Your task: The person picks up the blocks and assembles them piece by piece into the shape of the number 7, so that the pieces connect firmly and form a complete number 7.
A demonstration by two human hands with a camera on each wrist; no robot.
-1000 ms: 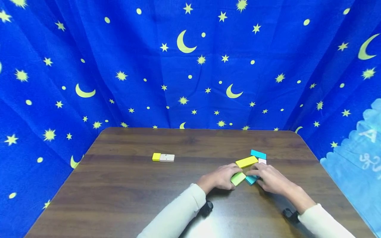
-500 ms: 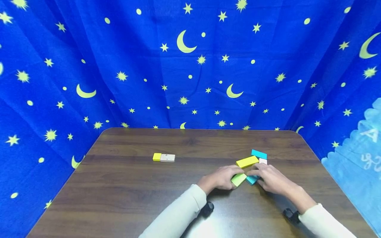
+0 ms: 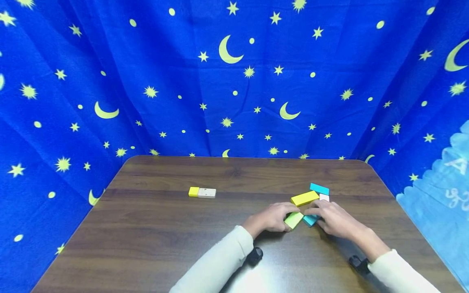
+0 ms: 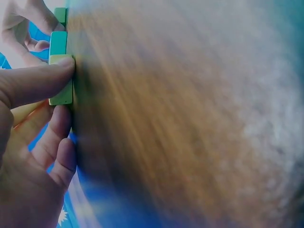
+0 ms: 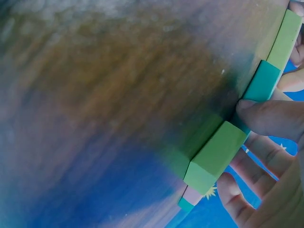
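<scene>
In the head view, my left hand [image 3: 272, 217] grips a lime-green block [image 3: 294, 220] lying on the table. The left wrist view has its thumb across that block [image 4: 61, 92]. My right hand [image 3: 335, 219] holds a teal block [image 3: 310, 220], whose end meets the lime-green one at an angle. From the right wrist, the thumb presses the teal block [image 5: 262, 80]; a green block [image 5: 216, 154] sits beside it, hidden under the hand in the head view. Just beyond the hands lie a yellow block [image 3: 305, 198], a pale pink block [image 3: 324, 197] and a blue block [image 3: 319, 189].
Left of centre on the brown wooden table [image 3: 146, 228], a small yellow block [image 3: 193, 191] touches a speckled pale block [image 3: 207, 193]. A blue curtain [image 3: 176, 81] with moons and stars hangs behind the table and along its sides.
Both hands and all the blocks keep their places. Only the head view shifts slightly.
</scene>
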